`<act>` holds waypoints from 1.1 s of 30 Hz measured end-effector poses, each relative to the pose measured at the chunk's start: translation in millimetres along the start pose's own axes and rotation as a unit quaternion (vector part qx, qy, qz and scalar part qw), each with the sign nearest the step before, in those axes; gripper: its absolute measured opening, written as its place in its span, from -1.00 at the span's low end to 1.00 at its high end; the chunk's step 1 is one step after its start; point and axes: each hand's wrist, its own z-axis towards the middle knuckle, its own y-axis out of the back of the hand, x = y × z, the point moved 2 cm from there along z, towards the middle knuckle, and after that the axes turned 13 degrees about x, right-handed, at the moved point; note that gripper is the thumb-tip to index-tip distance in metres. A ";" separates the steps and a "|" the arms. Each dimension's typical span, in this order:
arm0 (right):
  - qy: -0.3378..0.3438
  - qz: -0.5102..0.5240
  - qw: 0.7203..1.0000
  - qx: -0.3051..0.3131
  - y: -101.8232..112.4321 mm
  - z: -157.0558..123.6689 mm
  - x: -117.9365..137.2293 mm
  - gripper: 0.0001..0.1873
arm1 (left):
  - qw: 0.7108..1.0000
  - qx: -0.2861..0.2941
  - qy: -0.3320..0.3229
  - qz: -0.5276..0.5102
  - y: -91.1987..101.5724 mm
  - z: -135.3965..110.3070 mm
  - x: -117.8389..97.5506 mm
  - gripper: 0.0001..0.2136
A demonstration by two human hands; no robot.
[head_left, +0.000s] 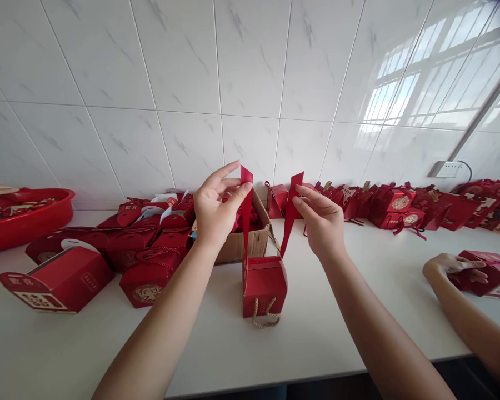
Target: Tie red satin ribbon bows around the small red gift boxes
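Unreadable characters [41, 300] on red boxes [77, 278]

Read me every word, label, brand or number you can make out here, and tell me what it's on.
No text reads clearly enough to quote.
Box below the hands: faint side marking, too small.
Front-left box: large characters on its pale panel, smaller marks elsewhere, too blurred.
Red-corded box: characters in a round emblem, unclear.
Stacked boxes: round emblems, too small.
Far-right box: panel characters, too blurred.

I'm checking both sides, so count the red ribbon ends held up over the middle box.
2: one ribbon end in the left hand, the other ribbon end in the right hand.
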 end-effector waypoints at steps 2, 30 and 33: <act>0.004 0.000 1.000 -0.006 -0.5 1.1 0.1 -0.77 | 1.000 0.000 0.013 0.003 -0.1 0.1 0.6 -0.53; -0.156 0.100 0.948 0.257 -24.6 18.6 18.2 -0.83 | 0.979 0.190 0.070 0.010 -19.2 9.7 -4.7 -0.69; -0.201 0.117 0.934 0.271 -22.3 19.3 13.4 -0.77 | 0.974 0.211 0.080 -0.002 -19.7 7.5 -3.5 -0.70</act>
